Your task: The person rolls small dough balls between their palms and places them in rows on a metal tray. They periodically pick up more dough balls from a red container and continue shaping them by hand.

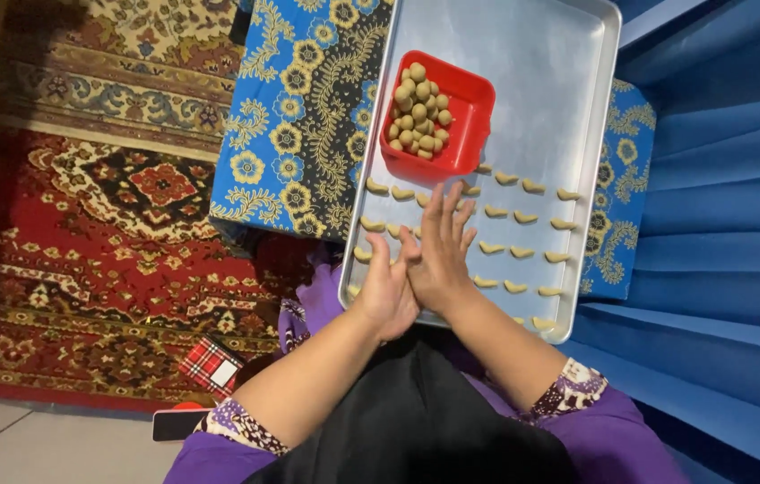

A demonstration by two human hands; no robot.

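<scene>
Over the tray (577, 108), your left hand (386, 291) and right hand (441, 255) press palm to palm, fingers straight and nearly together; anything between them is hidden. Crescent pieces (523, 253) lie in rows beneath, beside the red tub (470, 134) of dough balls (418, 112).

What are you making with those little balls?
A person presses the left hand and right hand palm to palm over a metal tray. Whatever lies between the palms is hidden. A red tub of small dough balls sits on the tray, with rows of curved dough pieces beside it.
</scene>
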